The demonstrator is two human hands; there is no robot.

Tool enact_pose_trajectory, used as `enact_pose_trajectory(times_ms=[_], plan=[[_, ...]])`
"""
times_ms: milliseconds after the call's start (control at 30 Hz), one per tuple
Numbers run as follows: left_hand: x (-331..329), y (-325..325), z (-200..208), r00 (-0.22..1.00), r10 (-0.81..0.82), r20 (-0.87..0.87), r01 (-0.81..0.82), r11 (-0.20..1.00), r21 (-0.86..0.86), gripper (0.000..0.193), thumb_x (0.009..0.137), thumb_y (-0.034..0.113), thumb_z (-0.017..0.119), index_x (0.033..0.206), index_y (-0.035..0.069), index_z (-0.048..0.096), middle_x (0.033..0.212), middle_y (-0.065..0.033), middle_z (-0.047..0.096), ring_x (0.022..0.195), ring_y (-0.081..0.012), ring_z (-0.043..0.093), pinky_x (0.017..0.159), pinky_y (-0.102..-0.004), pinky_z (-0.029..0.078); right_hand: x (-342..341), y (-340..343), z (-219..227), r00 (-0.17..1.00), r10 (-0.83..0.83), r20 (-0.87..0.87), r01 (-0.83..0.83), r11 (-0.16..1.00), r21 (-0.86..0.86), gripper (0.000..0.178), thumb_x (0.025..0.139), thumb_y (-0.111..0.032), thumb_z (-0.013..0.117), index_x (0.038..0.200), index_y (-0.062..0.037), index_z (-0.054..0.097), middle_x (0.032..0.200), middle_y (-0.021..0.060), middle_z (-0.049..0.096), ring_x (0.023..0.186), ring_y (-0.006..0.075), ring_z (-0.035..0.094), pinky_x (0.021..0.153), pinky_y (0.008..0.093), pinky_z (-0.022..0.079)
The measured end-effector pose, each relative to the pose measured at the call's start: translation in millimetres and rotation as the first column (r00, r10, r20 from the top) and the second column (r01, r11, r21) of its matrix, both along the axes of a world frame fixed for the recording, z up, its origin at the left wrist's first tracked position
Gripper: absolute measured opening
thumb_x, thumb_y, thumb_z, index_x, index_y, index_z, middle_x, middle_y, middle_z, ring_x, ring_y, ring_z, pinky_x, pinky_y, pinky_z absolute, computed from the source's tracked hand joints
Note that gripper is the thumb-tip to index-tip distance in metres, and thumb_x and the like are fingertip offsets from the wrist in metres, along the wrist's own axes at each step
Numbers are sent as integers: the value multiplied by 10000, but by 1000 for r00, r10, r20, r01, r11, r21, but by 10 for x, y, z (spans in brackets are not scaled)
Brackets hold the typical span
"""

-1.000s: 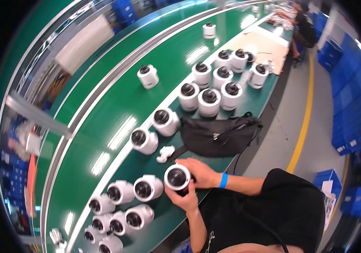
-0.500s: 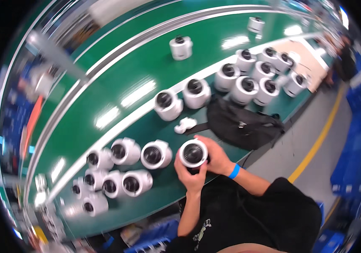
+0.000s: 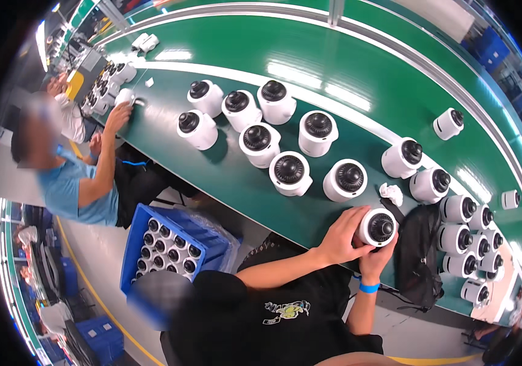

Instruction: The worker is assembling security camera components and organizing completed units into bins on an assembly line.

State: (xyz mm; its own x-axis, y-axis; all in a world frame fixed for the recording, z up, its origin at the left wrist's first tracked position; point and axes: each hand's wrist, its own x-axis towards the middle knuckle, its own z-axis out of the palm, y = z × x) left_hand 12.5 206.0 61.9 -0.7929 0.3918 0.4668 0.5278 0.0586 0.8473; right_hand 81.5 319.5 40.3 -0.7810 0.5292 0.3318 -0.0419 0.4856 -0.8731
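Observation:
Near the front edge of the green bench (image 3: 224,183), both my hands hold one white dome camera (image 3: 378,227) with a black ribbed top facing up. My left hand (image 3: 343,236) wraps its left side, with the thumb across the front. From below and the right, my right hand (image 3: 378,262) grips it, a blue band on the wrist. Just beyond stands another white dome camera (image 3: 345,180), and a crumpled white tissue (image 3: 391,194) lies close by. Several more such cameras (image 3: 259,144) stand upright to the left.
A black bag (image 3: 418,259) lies right of my hands, beside a cluster of cameras (image 3: 456,238). A green conveyor belt (image 3: 383,67) runs behind the bench. At left, a person in a blue shirt (image 3: 90,189) touches a camera. A blue crate (image 3: 131,250) of cameras stands below the bench edge.
My view has swung left, so the bench things sit farther right and the co-worker and crate now show. The dome camera stays in both my hands.

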Motion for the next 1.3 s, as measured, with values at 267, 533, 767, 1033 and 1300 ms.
enact_pose_trajectory(times_ms=[267,533,767,1033,1300], plan=[[0,57,-19,999,-34,-6,34,999,31,790,624,223,807,1287,-32,461,1240,-210,530,1126,-383,522,971,-429,429,16,-9,56,999,-34,-35,31,997,-73,687,718,-97,766,1303,4,421,1241,127,514,1145,237,516,990,358,396],[-35,79,-109,999,-34,5,34,999,-36,792,640,187,812,1298,-37,433,1257,-219,521,1138,-381,521,955,-425,441,-40,62,8,1000,-9,-3,9,993,114,871,623,-215,857,1324,21,397,1344,225,459,1179,384,497,1002,424,393],[-3,60,-71,993,-37,-108,37,999,7,791,627,159,808,1293,-52,437,1264,-219,522,1127,-389,524,960,-434,437,16,61,-28,995,-18,-99,35,985,170,812,666,-163,813,1336,5,386,1348,222,461,1196,386,490,1015,432,386],[27,48,-38,998,-70,-6,70,998,-5,828,632,208,817,1323,-23,424,1263,-209,508,1165,-377,493,993,-426,410,65,23,-44,999,-31,-8,31,1000,-5,783,689,-109,784,1354,1,386,1303,163,470,1206,302,474,1030,391,356],[45,48,-46,998,-26,-52,27,1000,14,822,627,211,821,1316,-15,433,1317,-180,492,1194,-348,487,1002,-412,413,29,-2,8,997,27,-75,-31,998,-52,878,674,-125,821,1382,7,319,1287,151,474,1202,275,474,1013,389,369]])
